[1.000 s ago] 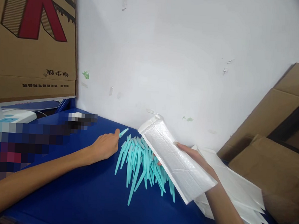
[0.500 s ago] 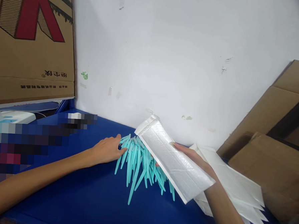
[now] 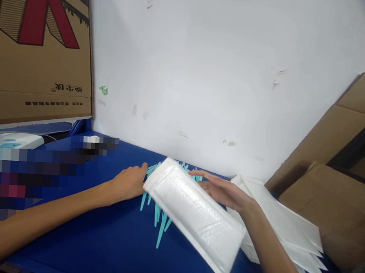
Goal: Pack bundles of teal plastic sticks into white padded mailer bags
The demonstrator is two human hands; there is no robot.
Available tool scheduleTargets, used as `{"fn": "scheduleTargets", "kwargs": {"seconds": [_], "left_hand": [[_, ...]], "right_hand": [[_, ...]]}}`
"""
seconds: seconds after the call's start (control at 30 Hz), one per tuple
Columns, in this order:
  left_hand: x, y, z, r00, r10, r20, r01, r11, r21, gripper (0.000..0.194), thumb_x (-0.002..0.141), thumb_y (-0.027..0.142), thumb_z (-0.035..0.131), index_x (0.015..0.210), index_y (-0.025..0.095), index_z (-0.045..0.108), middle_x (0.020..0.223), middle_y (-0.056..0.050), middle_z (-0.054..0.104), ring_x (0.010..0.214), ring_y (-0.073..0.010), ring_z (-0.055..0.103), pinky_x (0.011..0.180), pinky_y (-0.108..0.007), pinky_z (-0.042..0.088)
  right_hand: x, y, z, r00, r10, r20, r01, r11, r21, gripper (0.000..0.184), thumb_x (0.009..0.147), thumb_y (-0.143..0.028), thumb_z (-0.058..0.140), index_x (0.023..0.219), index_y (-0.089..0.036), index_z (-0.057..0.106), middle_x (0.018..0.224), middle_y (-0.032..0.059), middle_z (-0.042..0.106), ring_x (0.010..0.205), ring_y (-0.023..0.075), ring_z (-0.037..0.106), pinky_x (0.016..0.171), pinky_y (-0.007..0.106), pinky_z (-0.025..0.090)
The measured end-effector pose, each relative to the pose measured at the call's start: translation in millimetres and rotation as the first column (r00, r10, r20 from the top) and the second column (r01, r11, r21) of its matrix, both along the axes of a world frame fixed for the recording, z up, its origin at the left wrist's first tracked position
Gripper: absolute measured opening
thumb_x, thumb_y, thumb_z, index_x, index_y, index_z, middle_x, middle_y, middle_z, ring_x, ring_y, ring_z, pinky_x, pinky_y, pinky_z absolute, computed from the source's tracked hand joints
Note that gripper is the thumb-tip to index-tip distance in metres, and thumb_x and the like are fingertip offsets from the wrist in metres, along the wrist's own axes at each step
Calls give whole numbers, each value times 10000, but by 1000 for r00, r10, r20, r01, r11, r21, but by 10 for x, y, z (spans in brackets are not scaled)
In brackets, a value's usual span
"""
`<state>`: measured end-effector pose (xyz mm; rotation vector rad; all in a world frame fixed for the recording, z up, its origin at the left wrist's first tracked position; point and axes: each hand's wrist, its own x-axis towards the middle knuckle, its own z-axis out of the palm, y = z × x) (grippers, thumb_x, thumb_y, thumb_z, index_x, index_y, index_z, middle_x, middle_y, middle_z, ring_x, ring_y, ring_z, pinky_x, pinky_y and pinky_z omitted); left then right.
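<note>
A white padded mailer (image 3: 193, 214) lies tilted across a pile of teal plastic sticks (image 3: 160, 229), covering most of them. My right hand (image 3: 224, 191) is at the mailer's far right edge, fingers stretched out and apart; no grip on the mailer shows. My left hand (image 3: 129, 184) rests on the table at the left end of the pile, touching or nearly touching the sticks. Its index finger and thumb look apart, though the mailer hides part of the thumb side.
More white mailers (image 3: 283, 227) lie fanned on the blue table (image 3: 103, 238) at right. Cardboard boxes (image 3: 328, 205) lean behind them. A large printed carton (image 3: 42, 68) stands upper left, above a white device (image 3: 20, 140). A white wall (image 3: 186, 71) closes the back.
The mailer has dropped down and leftward over the sticks, showing more of its face. My right hand's fingers have come off it and spread. My left hand has hardly moved.
</note>
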<state>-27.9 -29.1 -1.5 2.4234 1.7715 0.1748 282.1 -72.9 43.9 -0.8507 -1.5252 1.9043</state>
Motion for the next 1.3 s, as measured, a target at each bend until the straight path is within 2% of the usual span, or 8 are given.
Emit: {"fn": "scheduleTargets", "kwargs": {"seconds": [0.17, 0.3, 0.5, 0.67, 0.9, 1.3], "left_hand": [[-6, 34, -34, 1000, 16, -8, -16, 1000, 18, 511, 920, 475, 366, 1239, 97, 495, 1003, -210, 696, 926, -373, 673, 728, -427, 487], [-11, 57, -56, 1000, 1, -27, 0, 999, 38, 414, 914, 427, 369, 1116, 113, 547, 951, -191, 701, 851, -354, 681, 678, -417, 487], [-36, 75, -24, 998, 7, -68, -2, 997, 71, 282, 894, 319, 373, 968, 136, 575, 905, -182, 698, 828, -358, 682, 675, -434, 487], [-51, 81, -24, 998, 6, -65, -3, 998, 57, 317, 918, 307, 341, 1057, 127, 562, 927, -189, 706, 837, -348, 690, 693, -435, 490], [-58, 120, -48, 998, 8, -57, -5, 998, 65, 331, 928, 310, 319, 1057, 130, 565, 930, -194, 711, 837, -348, 684, 702, -440, 484], [-94, 171, -50, 998, 1, -59, 4, 996, 86, 277, 920, 230, 318, 1129, 143, 478, 810, -140, 692, 751, -338, 678, 607, -389, 438]], "right_hand": [[-26, 24, 15, 980, 46, 191, -72, 989, 127, 553, 946, -447, 590, 1444, -263, 435, 1305, 126, 622, 1049, 223, 677, 972, 403, 472], [-58, 20, -2, 957, 19, 290, -76, 979, 189, 564, 900, -457, 656, 1400, -264, 480, 1285, 118, 637, 1038, 220, 675, 893, 369, 500], [-133, 50, -47, 944, 36, 327, -100, 978, 181, 520, 890, -487, 658, 1336, -242, 548, 1258, 120, 654, 1009, 197, 671, 845, 326, 508], [-161, 47, -57, 944, 25, 328, -95, 976, 198, 487, 903, -482, 643, 1316, -237, 562, 1240, 113, 664, 1000, 192, 673, 831, 316, 510], [-161, 55, -72, 946, 7, 324, -80, 974, 213, 490, 892, -496, 650, 1303, -238, 575, 1219, 107, 671, 991, 195, 673, 822, 325, 516], [-173, 57, -74, 952, -29, 306, -44, 973, 226, 482, 883, -493, 662, 1278, -226, 594, 1194, 107, 683, 955, 184, 673, 807, 314, 515]]}}
